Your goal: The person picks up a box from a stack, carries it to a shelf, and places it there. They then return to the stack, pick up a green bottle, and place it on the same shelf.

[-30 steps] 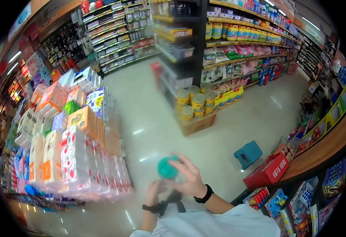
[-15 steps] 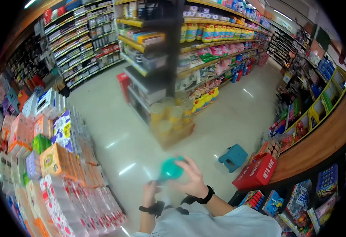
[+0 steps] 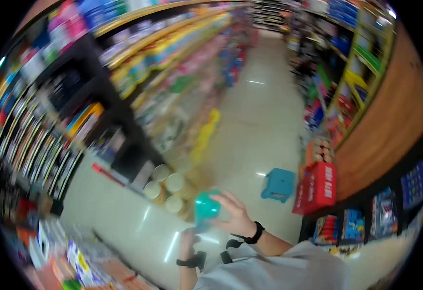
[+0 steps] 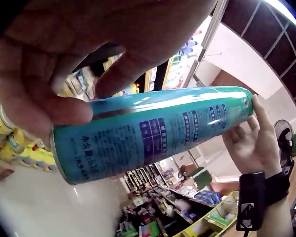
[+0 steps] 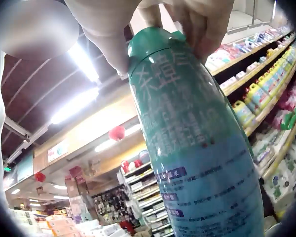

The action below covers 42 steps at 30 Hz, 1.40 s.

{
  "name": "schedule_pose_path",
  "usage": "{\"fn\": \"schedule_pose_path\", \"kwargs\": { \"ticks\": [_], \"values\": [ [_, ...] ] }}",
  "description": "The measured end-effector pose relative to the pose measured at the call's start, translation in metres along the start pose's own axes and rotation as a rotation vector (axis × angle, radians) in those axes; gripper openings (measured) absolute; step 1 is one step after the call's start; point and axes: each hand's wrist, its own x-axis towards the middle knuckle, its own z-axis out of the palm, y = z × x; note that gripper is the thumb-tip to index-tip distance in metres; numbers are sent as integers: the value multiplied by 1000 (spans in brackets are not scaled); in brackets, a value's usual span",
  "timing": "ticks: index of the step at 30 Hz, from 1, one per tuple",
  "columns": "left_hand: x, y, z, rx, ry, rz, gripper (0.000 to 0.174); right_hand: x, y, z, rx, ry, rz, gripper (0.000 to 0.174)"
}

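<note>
Apparently steadying the can (image 3: 205,207) at six o'clock in the head view, the right hand (image 3: 238,220) is gripping its top, the left hand (image 3: 188,244) pinching its base; turning would be calling for looser fingers.

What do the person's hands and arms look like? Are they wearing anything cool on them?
The left hand and right hand wear no gloves. Each has a black wrist strap; the right one carries a black box with a white marking. The right sleeve is pale.
</note>
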Motion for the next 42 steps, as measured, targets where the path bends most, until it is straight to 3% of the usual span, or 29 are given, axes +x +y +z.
{"fn": "schedule_pose_path", "kwargs": {
  "ticks": [2,3,12,14,15,18,20,22,23,34,42],
  "values": [
    [41,35,28,0,-135,14,27,30,27,-24,-53,50,5,65],
    [64,42,46,-23,-71,-47,25,42,42,-31,-88,86,-9,65],
    [196,124,159,-5,-334,-14,23,134,134,-97,-230,284,105,67],
    [231,139,172,-27,-380,-20,23,161,157,-104,-207,300,157,67],
    [236,153,186,-70,-317,-21,24,174,167,-104,-192,313,187,67],
    [311,162,205,34,-479,15,24,228,200,-114,-245,305,168,68],
    [361,173,222,81,-468,3,25,266,227,-119,-271,297,165,67],
    [387,215,249,198,-530,18,27,306,251,-131,-314,301,170,67],
    [405,212,257,26,-575,61,29,320,261,-134,-332,304,188,67],
    [574,246,378,112,-533,-165,27,426,414,-199,-404,355,291,67],
    [703,293,537,130,-558,-66,27,510,554,-316,-371,526,278,66]
  ]
}}
